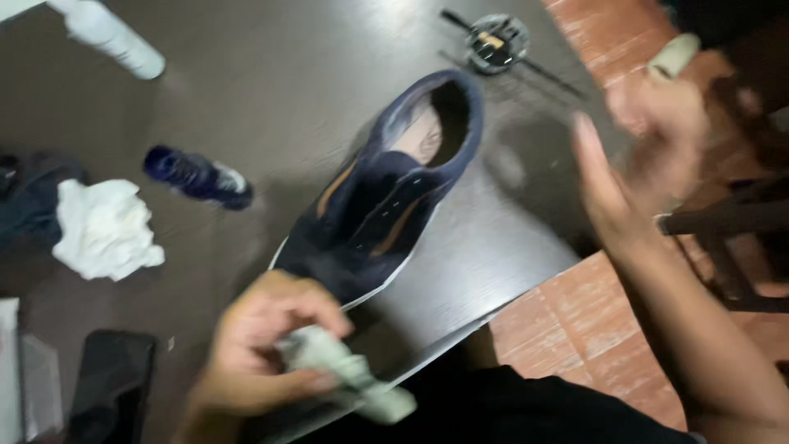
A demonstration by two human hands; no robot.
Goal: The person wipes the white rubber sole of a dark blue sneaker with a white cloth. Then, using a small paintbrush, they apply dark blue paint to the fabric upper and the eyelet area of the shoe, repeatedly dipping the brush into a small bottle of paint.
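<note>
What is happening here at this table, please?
A person sits at a dark table with a navy shoe lying on it. The left hand grips a crumpled pale cloth just beside the shoe's toe. The right hand is open and raised off the table's edge, blurred, holding nothing. Nearby lie a white rag, a small dark blue bottle, a white bottle and a black phone.

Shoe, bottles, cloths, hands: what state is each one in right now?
Dark blue shoe: lying on the table, unlaced.
Left hand: closed on a crumpled pale cloth.
Right hand: open, raised, holding nothing.
White rag: bunched up.
Small blue bottle: lying on its side.
White bottle: lying tilted.
</note>
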